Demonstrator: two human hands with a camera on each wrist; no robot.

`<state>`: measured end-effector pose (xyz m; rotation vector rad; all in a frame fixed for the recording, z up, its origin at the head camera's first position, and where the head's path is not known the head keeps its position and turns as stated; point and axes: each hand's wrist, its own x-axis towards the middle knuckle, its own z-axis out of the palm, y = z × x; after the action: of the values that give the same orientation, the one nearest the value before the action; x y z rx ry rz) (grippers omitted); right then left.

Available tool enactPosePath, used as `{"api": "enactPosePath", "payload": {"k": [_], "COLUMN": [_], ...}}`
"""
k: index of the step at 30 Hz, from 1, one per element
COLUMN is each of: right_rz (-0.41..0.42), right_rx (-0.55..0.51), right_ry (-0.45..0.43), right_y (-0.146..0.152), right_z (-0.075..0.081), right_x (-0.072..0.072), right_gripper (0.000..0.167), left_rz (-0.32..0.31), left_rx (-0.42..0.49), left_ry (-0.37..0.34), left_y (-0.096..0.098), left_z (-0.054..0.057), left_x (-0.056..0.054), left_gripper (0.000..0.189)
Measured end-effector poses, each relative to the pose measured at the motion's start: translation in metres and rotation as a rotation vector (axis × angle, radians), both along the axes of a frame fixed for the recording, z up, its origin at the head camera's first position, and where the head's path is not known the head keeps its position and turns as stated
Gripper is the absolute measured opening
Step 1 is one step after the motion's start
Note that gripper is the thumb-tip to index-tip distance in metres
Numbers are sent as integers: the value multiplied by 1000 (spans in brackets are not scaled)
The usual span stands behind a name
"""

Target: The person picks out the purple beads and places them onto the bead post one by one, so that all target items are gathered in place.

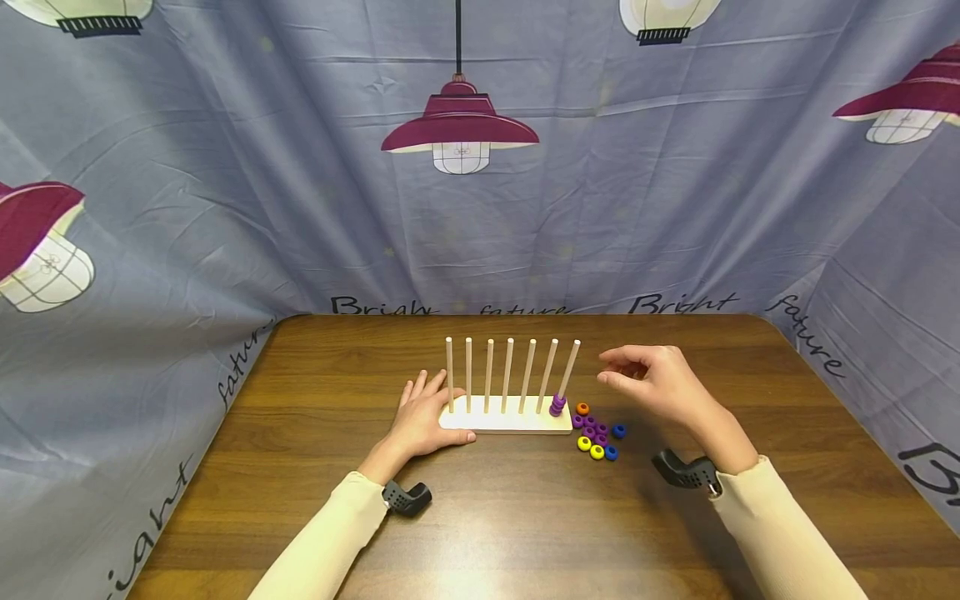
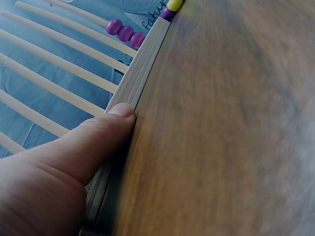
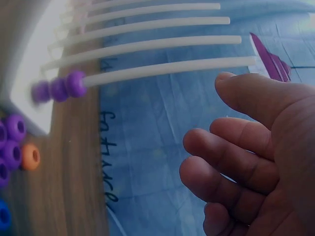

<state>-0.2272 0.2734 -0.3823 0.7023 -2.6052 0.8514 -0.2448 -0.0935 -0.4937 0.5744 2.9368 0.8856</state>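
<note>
A pale wooden peg board with a row of several upright pegs stands on the table. My left hand holds its left end, thumb along the front edge and index finger behind; the other fingers spread on the tabletop. In the left wrist view the thumb presses the board's edge. Three purple beads are stacked at the foot of the rightmost peg. My right hand hovers right of that peg, fingers loosely bent, nothing between them. In the right wrist view its thumb is near the peg's tip.
Loose beads lie right of the board: several purple beads, an orange bead, two yellow beads and two blue beads. The brown wooden table ends at a grey-blue curtain printed with lamps.
</note>
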Motion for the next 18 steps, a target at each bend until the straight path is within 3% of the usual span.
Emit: {"api": "enactPosePath", "payload": {"k": [18], "right_rz": [-48], "right_rx": [12], "right_ry": [-85], "right_y": [16], "right_z": [-48], "right_x": [10], "right_gripper": [19], "left_rz": [2], "left_rx": [-15], "left_ry": [2], "left_y": [0], "left_z": [-2], "left_x": [-1], "left_gripper": [74]}}
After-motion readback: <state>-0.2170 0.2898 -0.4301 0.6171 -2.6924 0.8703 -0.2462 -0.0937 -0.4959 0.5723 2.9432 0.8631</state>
